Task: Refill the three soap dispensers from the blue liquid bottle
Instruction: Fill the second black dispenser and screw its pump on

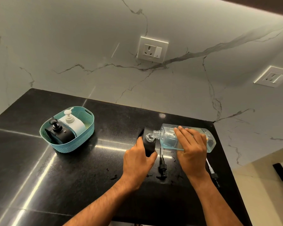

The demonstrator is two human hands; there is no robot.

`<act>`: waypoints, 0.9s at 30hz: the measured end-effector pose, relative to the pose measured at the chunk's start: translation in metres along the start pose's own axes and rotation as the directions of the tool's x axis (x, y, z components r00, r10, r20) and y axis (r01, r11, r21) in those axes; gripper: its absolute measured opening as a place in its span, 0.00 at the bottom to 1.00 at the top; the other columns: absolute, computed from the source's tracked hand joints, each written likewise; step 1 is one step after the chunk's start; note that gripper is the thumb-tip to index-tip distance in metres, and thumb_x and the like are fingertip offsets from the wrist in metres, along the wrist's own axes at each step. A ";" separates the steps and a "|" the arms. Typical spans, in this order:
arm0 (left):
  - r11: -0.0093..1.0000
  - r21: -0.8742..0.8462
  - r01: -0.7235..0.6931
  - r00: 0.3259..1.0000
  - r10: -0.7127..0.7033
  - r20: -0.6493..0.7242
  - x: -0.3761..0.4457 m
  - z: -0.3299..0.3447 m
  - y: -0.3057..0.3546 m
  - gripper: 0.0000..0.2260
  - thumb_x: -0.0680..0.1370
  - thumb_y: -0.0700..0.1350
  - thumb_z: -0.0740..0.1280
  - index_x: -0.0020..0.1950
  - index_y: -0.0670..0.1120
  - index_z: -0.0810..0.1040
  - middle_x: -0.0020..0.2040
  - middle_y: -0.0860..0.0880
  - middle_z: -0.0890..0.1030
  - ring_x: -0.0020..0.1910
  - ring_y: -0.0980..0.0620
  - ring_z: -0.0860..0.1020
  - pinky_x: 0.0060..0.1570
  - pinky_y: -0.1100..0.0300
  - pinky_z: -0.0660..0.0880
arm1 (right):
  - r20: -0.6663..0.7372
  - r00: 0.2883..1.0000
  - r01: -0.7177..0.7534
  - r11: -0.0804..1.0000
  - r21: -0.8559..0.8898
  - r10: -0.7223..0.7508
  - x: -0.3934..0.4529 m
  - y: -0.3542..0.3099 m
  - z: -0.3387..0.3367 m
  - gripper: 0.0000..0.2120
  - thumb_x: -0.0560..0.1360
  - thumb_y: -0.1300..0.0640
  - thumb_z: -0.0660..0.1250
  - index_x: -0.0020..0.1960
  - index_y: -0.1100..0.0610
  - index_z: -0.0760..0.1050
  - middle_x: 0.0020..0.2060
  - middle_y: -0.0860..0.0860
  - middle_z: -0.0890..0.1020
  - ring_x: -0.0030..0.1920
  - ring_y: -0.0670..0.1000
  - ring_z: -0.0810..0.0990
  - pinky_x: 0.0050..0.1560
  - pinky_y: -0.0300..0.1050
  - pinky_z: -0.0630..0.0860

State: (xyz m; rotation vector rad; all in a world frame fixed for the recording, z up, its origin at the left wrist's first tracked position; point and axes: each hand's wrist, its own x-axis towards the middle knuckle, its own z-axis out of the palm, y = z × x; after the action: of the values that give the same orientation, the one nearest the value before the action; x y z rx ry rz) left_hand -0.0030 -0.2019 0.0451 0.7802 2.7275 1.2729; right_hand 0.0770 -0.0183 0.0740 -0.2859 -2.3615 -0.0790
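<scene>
Counting three dispensers (148, 144), two hands (138, 160).

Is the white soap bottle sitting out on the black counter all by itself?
No, the white soap dispenser stands inside the blue basket, right beside a black dispenser.

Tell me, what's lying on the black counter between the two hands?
In the head view, a black pump top with its clear tube lies on the glossy black stone counter between the left hand and right hand, among small spilled drops.
</scene>
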 end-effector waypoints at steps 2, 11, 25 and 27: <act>1.000 -0.001 0.002 1.000 -0.002 0.001 0.000 0.000 0.000 0.18 0.77 0.55 0.73 0.62 0.50 0.74 0.48 0.54 0.84 0.42 0.59 0.79 0.37 0.76 0.66 | 0.006 1.000 0.000 1.000 -0.004 0.000 0.001 0.000 0.000 0.33 0.61 0.67 0.84 0.65 0.61 0.81 0.60 0.57 0.85 0.62 0.58 0.80 0.62 0.53 0.71; 1.000 0.006 0.002 1.000 -0.002 0.002 0.003 0.001 0.000 0.17 0.77 0.55 0.73 0.61 0.50 0.73 0.47 0.55 0.83 0.40 0.60 0.77 0.33 0.77 0.64 | 0.009 1.000 0.005 1.000 -0.012 -0.005 0.003 0.002 0.002 0.33 0.61 0.67 0.84 0.65 0.61 0.81 0.60 0.57 0.85 0.61 0.59 0.81 0.62 0.53 0.71; 1.000 0.006 -0.009 1.000 0.009 0.007 0.007 0.003 -0.001 0.19 0.77 0.56 0.73 0.63 0.49 0.73 0.50 0.53 0.84 0.44 0.56 0.82 0.37 0.76 0.67 | 0.005 1.000 0.019 1.000 -0.024 -0.019 0.008 0.002 -0.001 0.30 0.63 0.67 0.83 0.64 0.62 0.82 0.59 0.57 0.85 0.60 0.60 0.82 0.62 0.52 0.71; 1.000 0.002 -0.016 1.000 0.016 0.006 0.007 0.004 -0.001 0.19 0.78 0.56 0.72 0.63 0.49 0.73 0.50 0.53 0.84 0.44 0.56 0.82 0.40 0.73 0.71 | 0.009 1.000 0.020 0.999 -0.026 -0.020 0.008 0.002 -0.002 0.31 0.62 0.67 0.83 0.64 0.62 0.82 0.59 0.57 0.85 0.60 0.61 0.83 0.62 0.53 0.71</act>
State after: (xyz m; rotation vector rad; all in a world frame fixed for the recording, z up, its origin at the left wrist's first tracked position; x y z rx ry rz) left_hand -0.0089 -0.1969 0.0431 0.8055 2.7246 1.2687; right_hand 0.0732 -0.0148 0.0812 -0.2761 -2.3740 -0.1180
